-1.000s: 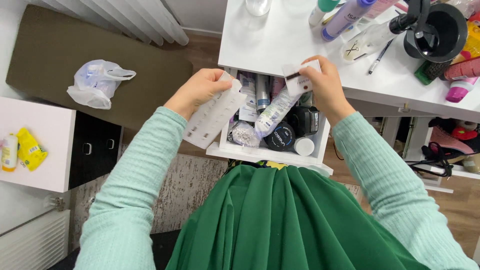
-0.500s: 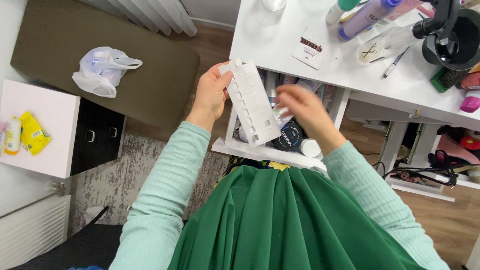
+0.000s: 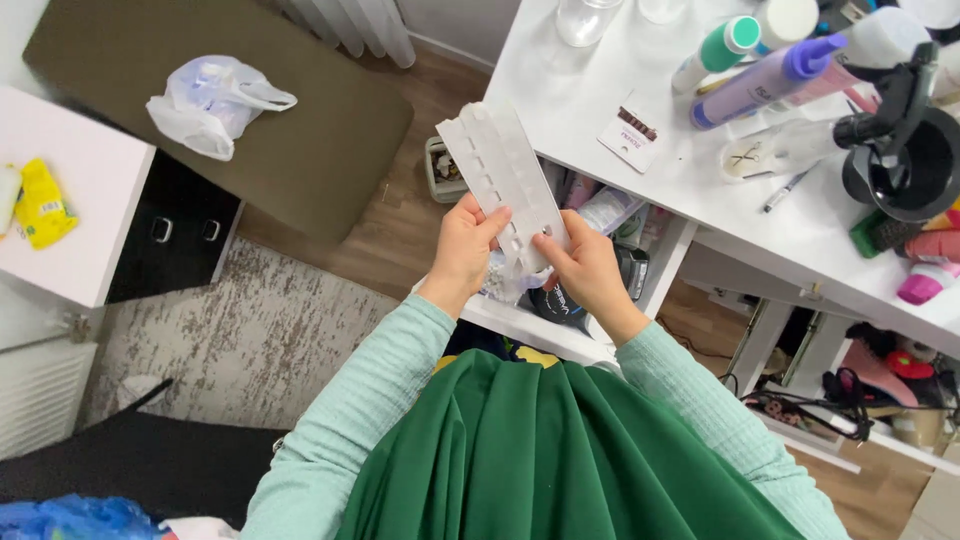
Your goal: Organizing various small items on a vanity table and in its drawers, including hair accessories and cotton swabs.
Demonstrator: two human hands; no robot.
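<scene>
White counter (image 3: 600,110) occupies frame from 12 to 3 o'clock, bottles and a black cup crowded at its 2 o'clock end. Open drawer (image 3: 560,335) below, packed with tubes and jars. White slotted plastic strip (image 3: 505,180) held at centre, tilted toward 11 o'clock, over the drawer. Left hand (image 3: 463,245) and right hand (image 3: 585,270) both clamped on its lower end, close together. Small white card (image 3: 627,139) on counter at 1 o'clock.

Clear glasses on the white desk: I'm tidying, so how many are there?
2, both at the desk's far edge, cut off by the frame: one glass left, the other right of it. More may lie outside view.
</scene>
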